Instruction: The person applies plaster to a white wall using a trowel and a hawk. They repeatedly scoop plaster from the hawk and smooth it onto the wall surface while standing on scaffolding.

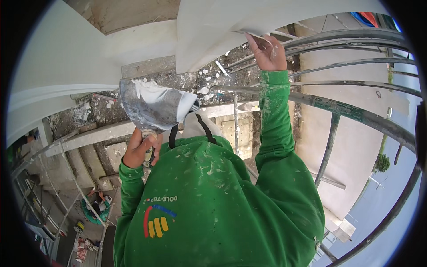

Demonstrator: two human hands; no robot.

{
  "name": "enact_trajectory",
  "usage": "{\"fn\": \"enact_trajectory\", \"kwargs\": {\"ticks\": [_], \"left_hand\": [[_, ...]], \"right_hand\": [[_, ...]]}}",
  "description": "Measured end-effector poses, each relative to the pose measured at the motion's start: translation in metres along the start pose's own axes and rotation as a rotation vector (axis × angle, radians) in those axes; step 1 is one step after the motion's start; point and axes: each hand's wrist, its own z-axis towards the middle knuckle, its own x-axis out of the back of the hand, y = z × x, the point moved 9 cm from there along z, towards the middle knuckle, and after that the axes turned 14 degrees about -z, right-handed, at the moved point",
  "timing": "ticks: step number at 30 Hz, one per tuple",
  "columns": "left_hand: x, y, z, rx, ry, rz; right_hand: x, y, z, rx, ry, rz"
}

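Observation:
My left hand (141, 150) is closed around the handle of a wide, fan-shaped metal trowel (149, 109). White putty lies thick along its upper edge and right side, and grey metal shows below. Raised at upper right, my right hand (270, 54) pinches a thin, flat blade (254, 34). The blade lies against or very near the smooth white wall (213, 33); its far edge is seen almost edge-on, so I cannot tell whether it touches. White specks cover the fingers and my green sleeves.
Metal scaffold rails (351, 111) curve along the right side. Far below are a plank (93, 135), rubble with white lumps (204, 86), and a concrete ledge (331, 147). Another person (98, 204) in green is down at lower left. A white wall (62, 53) stands on the left.

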Motion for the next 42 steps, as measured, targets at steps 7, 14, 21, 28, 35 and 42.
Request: {"fn": "enact_trajectory", "kwargs": {"ticks": [7,14,21,28,35,42], "left_hand": [[-0.013,0.0,0.003,0.085,-0.129,0.023],[-0.066,-0.034,0.018,0.469,-0.35,-0.495],[-0.091,0.002,0.033,0.319,-0.52,-0.054],[-0.089,-0.005,0.04,0.178,-0.219,0.203],[-0.058,-0.023,0.006,0.057,0.105,0.07],[-0.04,-0.019,-0.005,-0.007,0.149,-0.049]], "right_hand": [[-0.056,-0.068,-0.098,0.421,-0.109,-0.289],[-0.103,0.006,-0.259,0.955,-0.238,-1.165],[-0.027,0.036,-0.164,0.64,-0.46,-1.501],[0.266,0.196,0.067,-0.138,0.279,-0.268],[0.257,0.239,0.132,-0.221,0.378,-0.036],[0.204,0.189,0.129,-0.095,0.259,0.024]]}}
